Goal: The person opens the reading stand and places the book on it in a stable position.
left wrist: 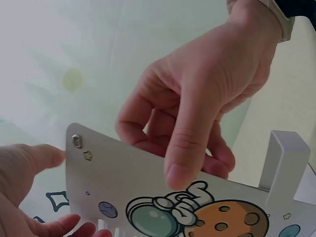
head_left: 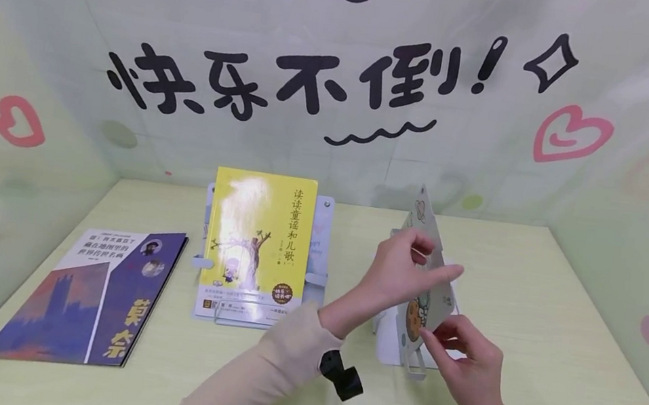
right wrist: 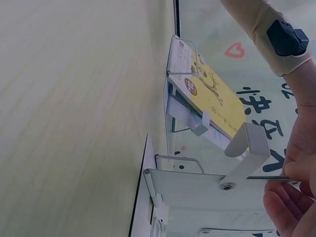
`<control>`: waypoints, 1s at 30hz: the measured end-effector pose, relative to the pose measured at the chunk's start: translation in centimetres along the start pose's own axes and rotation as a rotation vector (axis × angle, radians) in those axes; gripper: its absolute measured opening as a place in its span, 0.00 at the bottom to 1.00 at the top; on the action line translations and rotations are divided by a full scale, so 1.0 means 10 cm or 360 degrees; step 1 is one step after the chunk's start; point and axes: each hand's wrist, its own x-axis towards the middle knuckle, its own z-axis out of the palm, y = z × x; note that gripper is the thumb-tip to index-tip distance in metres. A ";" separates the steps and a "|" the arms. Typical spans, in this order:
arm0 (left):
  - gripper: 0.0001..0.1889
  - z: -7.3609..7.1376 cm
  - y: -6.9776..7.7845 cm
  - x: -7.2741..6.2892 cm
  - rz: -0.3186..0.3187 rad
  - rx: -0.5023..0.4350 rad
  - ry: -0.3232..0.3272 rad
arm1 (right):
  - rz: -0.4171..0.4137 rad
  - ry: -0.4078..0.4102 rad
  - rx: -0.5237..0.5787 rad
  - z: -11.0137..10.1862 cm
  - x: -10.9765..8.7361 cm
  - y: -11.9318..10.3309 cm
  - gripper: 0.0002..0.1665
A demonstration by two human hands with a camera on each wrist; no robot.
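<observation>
A pale book stand [head_left: 437,292], printed with an astronaut and an orange cratered planet, stands turned nearly edge-on at the right of the table in the head view. My left hand [head_left: 392,269] holds its panel, fingers curled on one side and thumb stretched across the other. Lower down, my right hand [head_left: 467,355] pinches the near edge between thumb and fingers. In the left wrist view the right hand [left wrist: 197,98] has its thumb on the printed face. A white clip [right wrist: 252,148] sticks out from the panel in the right wrist view, close to the left hand [right wrist: 291,197].
A yellow book [head_left: 258,241] leans on a second pale stand [head_left: 319,256] at mid-table. To the left, a blue and purple book [head_left: 84,301] lies flat on the light wooden table [head_left: 166,373]. Behind rises a printed backdrop [head_left: 282,149]. A black wrist camera [head_left: 341,374] sits under the left sleeve.
</observation>
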 end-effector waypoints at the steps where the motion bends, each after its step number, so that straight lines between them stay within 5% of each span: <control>1: 0.21 0.01 0.00 -0.02 -0.0001 -0.0010 -0.0013 | -0.0010 0.0001 0.0000 0.01 0.00 0.00 0.20; 7: 0.17 0.01 -0.01 -0.06 0.0010 -0.0022 -0.0020 | -0.0016 -0.0052 -0.0009 -0.01 0.02 -0.01 0.20; 11: 0.17 0.00 -0.02 -0.06 -0.0001 -0.0028 -0.0004 | 0.0052 -0.0116 0.0150 -0.11 0.06 0.04 0.13; 14: 0.16 -0.02 -0.04 -0.06 -0.0019 -0.0055 0.0006 | 0.0286 -0.0125 0.0253 -0.22 0.10 0.16 0.05; 17: 0.15 -0.04 -0.05 -0.07 -0.0027 -0.0090 0.0013 | 0.0555 -0.0139 0.0102 -0.32 0.15 0.34 0.02; 20: 0.15 -0.06 -0.08 -0.07 -0.0035 -0.0119 0.0008 | 0.0715 -0.0321 -0.0241 -0.39 0.19 0.54 0.04; 23: 0.15 -0.08 -0.10 -0.08 -0.0050 -0.0139 0.0011 | 0.0739 -0.0569 -0.0419 -0.41 0.21 0.68 0.07; 30: 0.15 -0.12 -0.12 -0.10 -0.0087 -0.0218 0.0001 | 0.0652 -0.1001 -0.0457 -0.23 0.31 0.80 0.07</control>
